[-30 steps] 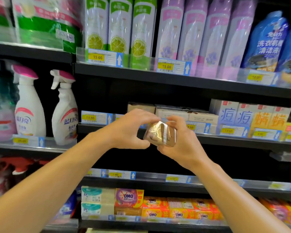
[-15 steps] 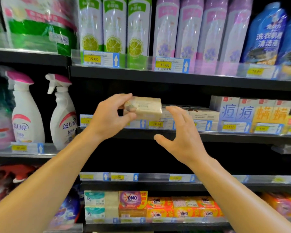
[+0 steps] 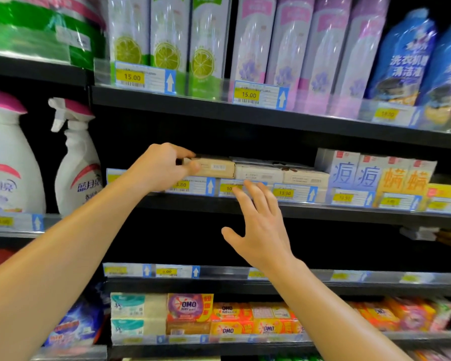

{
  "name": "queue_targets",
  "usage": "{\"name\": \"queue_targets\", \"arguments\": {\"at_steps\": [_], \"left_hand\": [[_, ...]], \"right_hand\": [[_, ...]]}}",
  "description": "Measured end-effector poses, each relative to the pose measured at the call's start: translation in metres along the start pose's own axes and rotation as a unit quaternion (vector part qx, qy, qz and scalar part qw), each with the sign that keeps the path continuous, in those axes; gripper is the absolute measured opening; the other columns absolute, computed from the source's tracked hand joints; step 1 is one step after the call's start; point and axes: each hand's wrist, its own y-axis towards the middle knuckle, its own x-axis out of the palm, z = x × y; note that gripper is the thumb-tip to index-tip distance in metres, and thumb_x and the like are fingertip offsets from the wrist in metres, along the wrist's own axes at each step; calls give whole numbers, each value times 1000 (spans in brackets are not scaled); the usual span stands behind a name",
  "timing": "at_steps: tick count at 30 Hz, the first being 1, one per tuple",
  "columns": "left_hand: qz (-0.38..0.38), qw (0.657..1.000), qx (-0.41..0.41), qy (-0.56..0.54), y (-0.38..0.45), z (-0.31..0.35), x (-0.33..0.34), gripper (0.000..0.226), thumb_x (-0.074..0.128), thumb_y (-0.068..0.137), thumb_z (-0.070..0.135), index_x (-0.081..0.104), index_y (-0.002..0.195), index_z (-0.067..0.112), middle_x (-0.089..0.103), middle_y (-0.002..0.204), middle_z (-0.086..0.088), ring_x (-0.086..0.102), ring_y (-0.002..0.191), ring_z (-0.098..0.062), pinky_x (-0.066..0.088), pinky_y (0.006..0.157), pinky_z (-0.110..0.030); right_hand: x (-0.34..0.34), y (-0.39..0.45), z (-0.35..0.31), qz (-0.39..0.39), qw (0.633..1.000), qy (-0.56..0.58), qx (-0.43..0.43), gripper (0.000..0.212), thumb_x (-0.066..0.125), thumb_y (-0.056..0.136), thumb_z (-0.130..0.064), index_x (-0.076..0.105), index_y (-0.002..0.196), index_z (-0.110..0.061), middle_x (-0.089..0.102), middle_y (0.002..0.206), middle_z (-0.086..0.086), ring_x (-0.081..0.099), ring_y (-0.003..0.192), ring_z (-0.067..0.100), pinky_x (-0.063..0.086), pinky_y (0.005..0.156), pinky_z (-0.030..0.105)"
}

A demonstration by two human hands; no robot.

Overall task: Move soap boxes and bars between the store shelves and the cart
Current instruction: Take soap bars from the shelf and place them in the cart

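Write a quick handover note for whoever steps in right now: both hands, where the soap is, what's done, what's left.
Left hand: grips the left end of a tan soap bar, which sits at shelf level beside the pale soap boxes.
Right hand: open, holding nothing, hovering below the shelf edge.
Done: bar is about in its slot.
Left: let go of it, tidy if needed, fetch the next one. Cart not in view.

**Dark shelving, stocked high**

I face black metal shelves with clear price-label strips. Lemon and purple cartons stand above; white spray bottles sit to my left; blue pouches upper right.
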Motion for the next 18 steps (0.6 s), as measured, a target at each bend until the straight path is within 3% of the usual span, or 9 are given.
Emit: {"name": "queue_targets", "arguments": {"at_steps": [3,7,18], "left_hand": [[7,1000,1,-13,4,-2,3,44,59,93,49,60,133,32,62,106,11,56,81,-1,42,67,-19],[7,1000,15,-3,7,-2,4,42,64,92,41,61,132,28,65,124,5,54,100,-6,42,87,-21],[26,999,-15,-12,9,0,12,39,66,89,41,64,127,31,67,113,6,62,92,-12,49,79,-25]], "right_hand": [[3,0,1,4,1000,-4,-2,77,57,92,-52,22,156,-26,10,165,-3,-5,150,20,-12,116,28],[5,0,2,14,1000,-2,0,76,60,91,-50,28,155,-24,17,164,-1,1,151,22,-6,118,30],[11,0,0,14,1000,-4,16,77,63,89,-49,30,154,-24,17,164,0,2,152,25,1,119,35]]}}
